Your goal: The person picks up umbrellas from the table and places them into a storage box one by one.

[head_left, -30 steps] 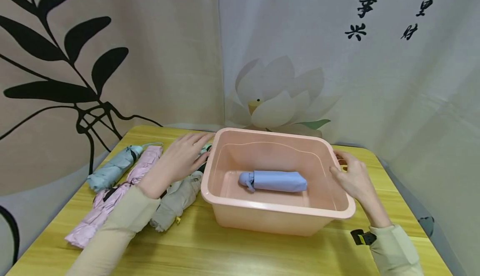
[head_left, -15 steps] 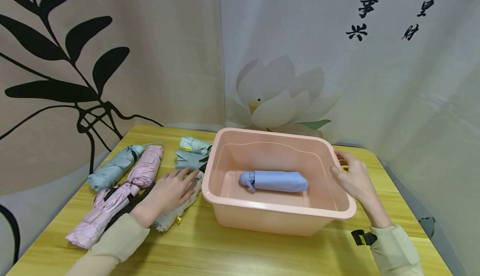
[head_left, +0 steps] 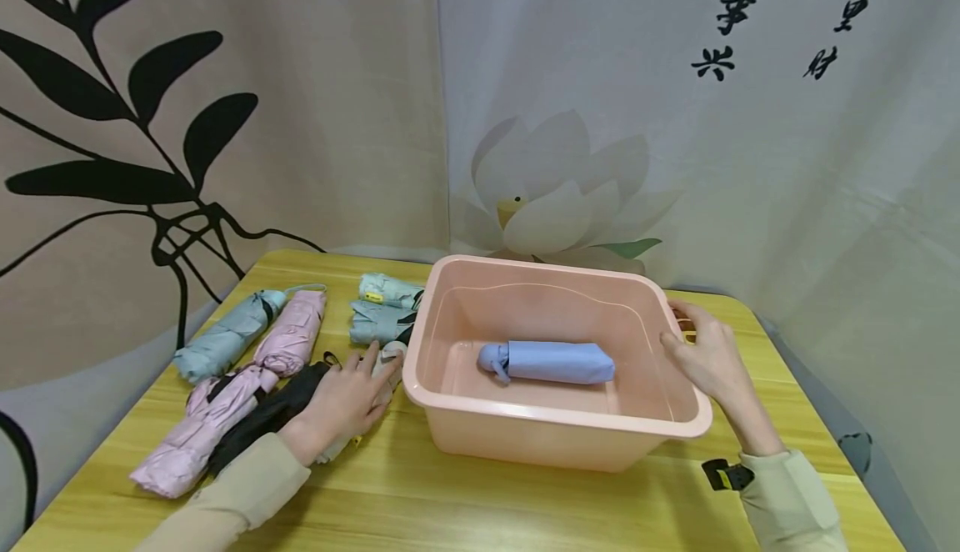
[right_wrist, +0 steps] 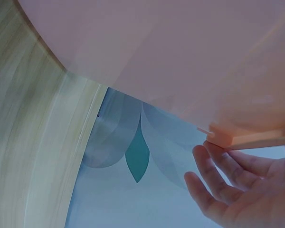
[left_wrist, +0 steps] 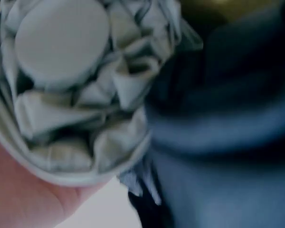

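Observation:
In the head view my left hand (head_left: 341, 406) lies over a folded grey umbrella (head_left: 387, 362), its fingers bent round it and covering most of its length. The left wrist view shows the end of this grey umbrella (left_wrist: 61, 42) close up, with skin of the hand along its side. A folded black umbrella (head_left: 273, 414) lies just left of that hand. My right hand (head_left: 705, 348) grips the right end rim of a pink plastic basin (head_left: 525, 439), thumb on the inner side, fingers outside under the rim. Inside the basin lies a folded blue umbrella (head_left: 558, 363).
A light blue umbrella (head_left: 228, 335) and two pink umbrellas (head_left: 292, 335) lie along the left of the wooden table (head_left: 465, 510). Two teal umbrellas (head_left: 378, 321) sit against the basin's left side. A printed curtain (head_left: 360, 118) hangs behind the table.
My left hand has come back from the teal umbrellas beside the basin, down onto the grey umbrella, uncovering the black one. The right hand and the basin stay in place.

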Demonstrator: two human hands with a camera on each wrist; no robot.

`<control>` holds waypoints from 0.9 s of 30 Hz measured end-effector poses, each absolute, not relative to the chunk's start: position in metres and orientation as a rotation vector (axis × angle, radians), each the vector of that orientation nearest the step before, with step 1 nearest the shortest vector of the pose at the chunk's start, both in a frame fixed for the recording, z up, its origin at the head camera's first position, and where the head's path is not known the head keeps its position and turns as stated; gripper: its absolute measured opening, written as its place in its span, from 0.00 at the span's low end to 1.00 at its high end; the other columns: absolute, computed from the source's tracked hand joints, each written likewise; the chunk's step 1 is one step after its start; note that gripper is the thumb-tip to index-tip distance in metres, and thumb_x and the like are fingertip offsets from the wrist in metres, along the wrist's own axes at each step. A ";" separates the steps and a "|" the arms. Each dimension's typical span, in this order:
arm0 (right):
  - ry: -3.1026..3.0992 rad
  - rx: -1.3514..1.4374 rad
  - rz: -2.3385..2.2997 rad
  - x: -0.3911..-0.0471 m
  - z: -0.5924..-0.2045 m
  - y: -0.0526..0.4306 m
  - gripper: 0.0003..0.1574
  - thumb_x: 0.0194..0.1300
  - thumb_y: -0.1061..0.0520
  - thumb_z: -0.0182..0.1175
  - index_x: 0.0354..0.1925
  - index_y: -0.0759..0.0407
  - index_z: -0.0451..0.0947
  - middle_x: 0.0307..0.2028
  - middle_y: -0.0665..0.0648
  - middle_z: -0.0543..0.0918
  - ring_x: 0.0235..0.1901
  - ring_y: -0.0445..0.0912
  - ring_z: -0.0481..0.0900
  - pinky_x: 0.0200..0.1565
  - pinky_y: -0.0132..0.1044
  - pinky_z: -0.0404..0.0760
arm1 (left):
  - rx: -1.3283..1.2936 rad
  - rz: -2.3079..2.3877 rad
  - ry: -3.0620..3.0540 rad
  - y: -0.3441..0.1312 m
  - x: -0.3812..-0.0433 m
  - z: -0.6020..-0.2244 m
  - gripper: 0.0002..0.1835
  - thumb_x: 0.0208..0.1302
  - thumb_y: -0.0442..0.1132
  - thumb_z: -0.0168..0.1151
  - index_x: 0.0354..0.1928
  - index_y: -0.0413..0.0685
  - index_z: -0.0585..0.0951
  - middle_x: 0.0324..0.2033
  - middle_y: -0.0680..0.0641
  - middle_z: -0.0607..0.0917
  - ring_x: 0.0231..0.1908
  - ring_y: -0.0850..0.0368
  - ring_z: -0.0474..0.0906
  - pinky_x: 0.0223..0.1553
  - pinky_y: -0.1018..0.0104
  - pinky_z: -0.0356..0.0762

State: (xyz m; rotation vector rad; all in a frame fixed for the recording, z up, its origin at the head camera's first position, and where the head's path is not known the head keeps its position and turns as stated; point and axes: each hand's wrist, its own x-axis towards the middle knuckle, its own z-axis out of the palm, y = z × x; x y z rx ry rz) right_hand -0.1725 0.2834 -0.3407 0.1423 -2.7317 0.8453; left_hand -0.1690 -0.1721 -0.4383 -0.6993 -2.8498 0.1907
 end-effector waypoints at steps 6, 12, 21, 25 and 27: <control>-2.776 0.105 0.908 -0.171 -0.338 0.284 0.30 0.62 0.57 0.51 0.61 0.67 0.64 0.51 0.69 0.75 0.49 0.62 0.74 0.45 0.55 0.76 | -0.710 0.203 -2.875 -0.172 -0.169 -0.444 0.36 0.52 0.53 0.64 0.64 0.54 0.66 0.58 0.31 0.69 0.46 0.36 0.74 0.37 0.47 0.77; -2.782 0.101 0.912 -0.170 -0.337 0.284 0.31 0.62 0.56 0.51 0.61 0.67 0.64 0.52 0.70 0.75 0.49 0.62 0.74 0.45 0.55 0.76 | -0.745 0.215 -2.840 -0.173 -0.170 -0.446 0.35 0.51 0.50 0.65 0.63 0.52 0.67 0.55 0.32 0.71 0.44 0.36 0.75 0.38 0.48 0.77; -2.752 0.136 0.878 -0.171 -0.339 0.284 0.30 0.60 0.59 0.51 0.61 0.68 0.65 0.49 0.70 0.77 0.46 0.62 0.77 0.42 0.54 0.77 | -0.803 0.219 -2.697 -0.172 -0.170 -0.448 0.35 0.45 0.46 0.70 0.57 0.48 0.72 0.50 0.33 0.75 0.35 0.40 0.77 0.31 0.52 0.78; -2.768 0.131 0.894 -0.171 -0.339 0.285 0.31 0.61 0.58 0.51 0.61 0.67 0.63 0.51 0.70 0.75 0.47 0.62 0.75 0.43 0.55 0.77 | -0.803 0.222 -2.666 -0.171 -0.170 -0.449 0.33 0.44 0.45 0.70 0.56 0.47 0.73 0.49 0.33 0.75 0.33 0.41 0.77 0.30 0.53 0.78; -2.768 0.132 0.897 -0.171 -0.338 0.285 0.31 0.62 0.58 0.51 0.62 0.67 0.63 0.51 0.70 0.75 0.47 0.62 0.75 0.44 0.55 0.77 | -0.796 0.221 -2.664 -0.171 -0.170 -0.449 0.33 0.43 0.44 0.69 0.56 0.47 0.73 0.49 0.33 0.76 0.32 0.41 0.77 0.29 0.53 0.77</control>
